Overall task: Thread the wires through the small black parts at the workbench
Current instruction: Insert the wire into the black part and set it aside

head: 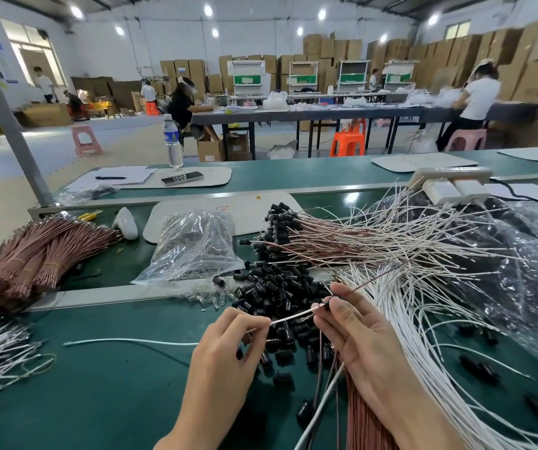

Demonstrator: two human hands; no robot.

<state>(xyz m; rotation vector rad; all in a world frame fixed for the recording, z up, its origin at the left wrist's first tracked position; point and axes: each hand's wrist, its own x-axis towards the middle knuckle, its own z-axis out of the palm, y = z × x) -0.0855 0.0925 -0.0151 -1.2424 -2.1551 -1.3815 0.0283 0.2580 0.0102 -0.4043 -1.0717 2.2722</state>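
**Two hands, one white wire, one black part**

The green workbench [98, 368] fills the lower half of the view. A heap of white wires [423, 319] sprawls across its right side. Behind that heap lies a spread of pinkish wires [342, 245] with black pieces on their left ends. Tied bundles of brown wires [33, 258] lie at the bench's left edge. Between the bundles and the spread, a clear plastic bag [196, 245] lies on its side. Its mouth is just beside the pile of small black parts [277, 297]. That pile sits mid-bench, just beyond the hands and partly under them. A few clear glassy pieces [209, 298] are scattered at its left edge, and one loose wire [131, 342] lies flat on the green surface, left of the hands.

The left hand [225, 349] pinches the white wire [293, 316] between thumb and forefinger, with its other fingers curled under. The wire rises to the right, above the pile, and reaches the right hand [358, 332]. There the thumb and fingertips are closed on a single black part [327, 303]. The wire's end meets this part, but how far it has entered cannot be told. A thin brown strand [378, 277] sticks out up and to the right from the same fingertips. A sheaf of reddish wires [355, 401] runs down from under the right palm to the bottom edge.
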